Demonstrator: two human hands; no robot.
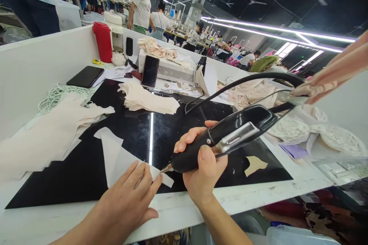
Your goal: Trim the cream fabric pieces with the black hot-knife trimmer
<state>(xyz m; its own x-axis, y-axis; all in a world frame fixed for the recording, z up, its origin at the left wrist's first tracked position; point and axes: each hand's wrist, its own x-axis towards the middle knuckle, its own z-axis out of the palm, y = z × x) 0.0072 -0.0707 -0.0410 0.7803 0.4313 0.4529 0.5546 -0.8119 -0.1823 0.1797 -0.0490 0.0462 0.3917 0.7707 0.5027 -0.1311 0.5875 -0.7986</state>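
Observation:
My right hand (pixel 203 164) is wrapped round a black hand-held tool (pixel 227 134) with a metal lever on its side and a narrow metal tip. That tip touches a white fabric piece (pixel 110 153) lying on a glossy black board (pixel 135 130). With fingers stretched out, my left hand (pixel 129 195) lies on the same white piece, its fingertips close beside the tip. Beyond it rests a stack of cream fabric pieces (pixel 149 99). To the left lies a larger pile of cut fabric (pixel 57 134). A small beige scrap (pixel 254 165) sits on the board at the right.
A black cable (pixel 244 79) arches from the tool. At the back stand a white vented box (pixel 175 72), a phone (pixel 150 71), a red container (pixel 102 42) and a dark tablet (pixel 85 76). Pale lace cups (pixel 290 130) lie at the right. People work beyond the white partition (pixel 57 49).

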